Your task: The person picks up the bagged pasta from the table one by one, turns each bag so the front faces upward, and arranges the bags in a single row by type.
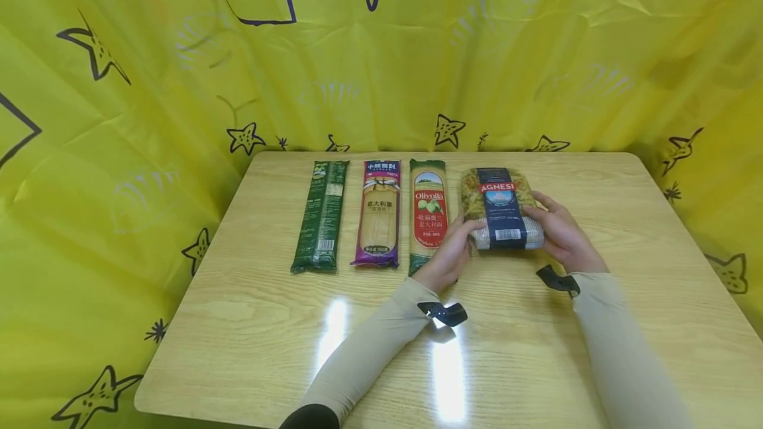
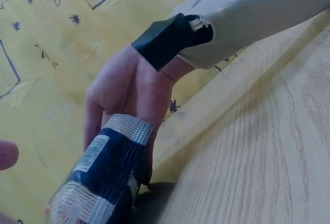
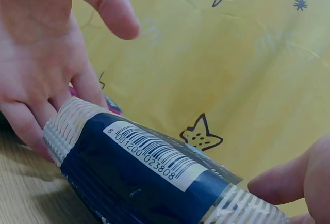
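Both hands hold a clear-wrapped AGNESI pasta package point(image 1: 503, 207) with a dark blue label at the right of the row. At its left end is my left hand point(image 1: 450, 253), thumb by the near corner; in the right wrist view, that left hand point(image 3: 46, 53) has its fingers against the package's end and its thumb lifted clear. My right hand point(image 1: 563, 234) grips the opposite side, thumb towards the top. From the left wrist, the right hand point(image 2: 129, 90) shows behind the barcode end of the package point(image 2: 103, 157). Fingers beneath it are partly hidden.
Left of the package lie a green-and-red Olivoila spaghetti pack point(image 1: 428, 204), a purple pasta pack point(image 1: 379, 217) and a dark green pack point(image 1: 322, 217), roughly parallel. They rest on a wooden table point(image 1: 250, 323). A yellow curtain point(image 1: 381, 71) hangs behind the table.
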